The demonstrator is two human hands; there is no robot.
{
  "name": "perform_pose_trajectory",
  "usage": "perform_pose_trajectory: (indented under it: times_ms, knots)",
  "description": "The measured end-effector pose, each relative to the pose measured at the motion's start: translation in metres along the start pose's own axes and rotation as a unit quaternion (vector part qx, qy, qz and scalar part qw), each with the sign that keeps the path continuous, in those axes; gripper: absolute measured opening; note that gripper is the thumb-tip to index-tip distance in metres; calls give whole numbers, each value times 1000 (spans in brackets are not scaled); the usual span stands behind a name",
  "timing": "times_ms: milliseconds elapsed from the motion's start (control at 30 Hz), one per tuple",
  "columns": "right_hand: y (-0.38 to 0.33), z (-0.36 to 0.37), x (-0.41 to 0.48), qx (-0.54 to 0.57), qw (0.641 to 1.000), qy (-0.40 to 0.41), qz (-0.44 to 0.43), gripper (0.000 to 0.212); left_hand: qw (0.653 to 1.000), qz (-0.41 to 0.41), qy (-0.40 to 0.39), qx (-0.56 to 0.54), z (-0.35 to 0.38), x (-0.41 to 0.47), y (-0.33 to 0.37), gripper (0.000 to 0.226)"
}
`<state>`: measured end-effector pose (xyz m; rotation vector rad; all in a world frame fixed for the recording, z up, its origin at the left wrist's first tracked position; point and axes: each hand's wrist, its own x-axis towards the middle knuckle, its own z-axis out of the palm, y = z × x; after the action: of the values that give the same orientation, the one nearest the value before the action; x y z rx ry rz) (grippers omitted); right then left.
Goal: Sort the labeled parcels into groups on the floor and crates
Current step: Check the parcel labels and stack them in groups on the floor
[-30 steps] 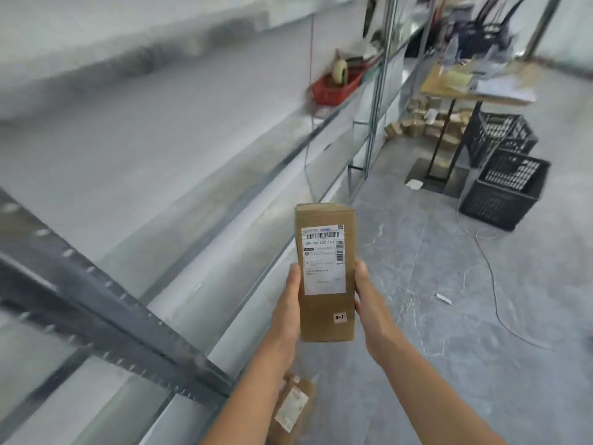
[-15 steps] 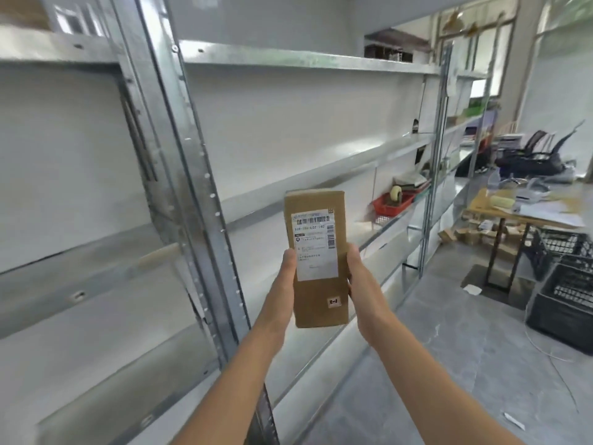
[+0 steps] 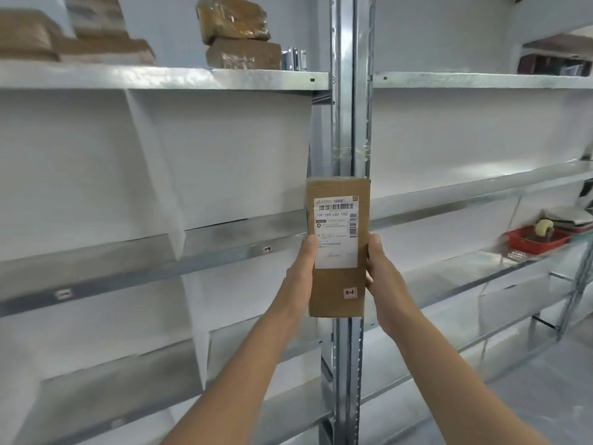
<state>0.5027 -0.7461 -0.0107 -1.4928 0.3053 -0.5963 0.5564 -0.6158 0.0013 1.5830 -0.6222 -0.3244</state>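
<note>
A tall narrow cardboard parcel (image 3: 337, 284) with a white shipping label and a small sticker near its bottom is held upright in front of the metal rack's post (image 3: 351, 123). My left hand (image 3: 301, 268) grips its left edge and my right hand (image 3: 383, 274) grips its right edge, thumbs on the front face. Several wrapped brown parcels (image 3: 237, 36) lie on the top shelf (image 3: 160, 77) at the upper left.
Grey metal shelving (image 3: 481, 194) fills the view, its middle and lower levels bare with white dividers (image 3: 154, 162). A red basket (image 3: 536, 240) with a tape roll sits on a shelf at the right. Grey floor (image 3: 529, 396) shows at the lower right.
My view has swung up and left from the floor and crates to face the rack. Both hands keep the parcel upright in front of me, now before the rack post.
</note>
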Motion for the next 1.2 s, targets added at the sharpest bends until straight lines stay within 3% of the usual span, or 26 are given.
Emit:
perform_pose_trajectory:
  times_ms: [133,400,567,700,967,1200]
  knots:
    - [3,46,7,18,997,-74,0,34,997,1,75,6,-42,-14,0,40]
    - [12,135,6,51,964,-258,23,43,966,-21,257,24,-104,-67,6,43]
    - [20,190,-22,62,925,-373,43,47,928,-49,367,40,-131,-117,4,62]
    - [27,236,-60,67,887,-455,46,48,891,-71,447,37,-152,-168,-1,63]
    - [43,329,-163,42,802,-589,89,57,813,-86,575,16,-204,-279,-15,41]
    - [58,428,-258,19,762,-639,100,56,765,-107,635,-13,-283,-380,-37,35]
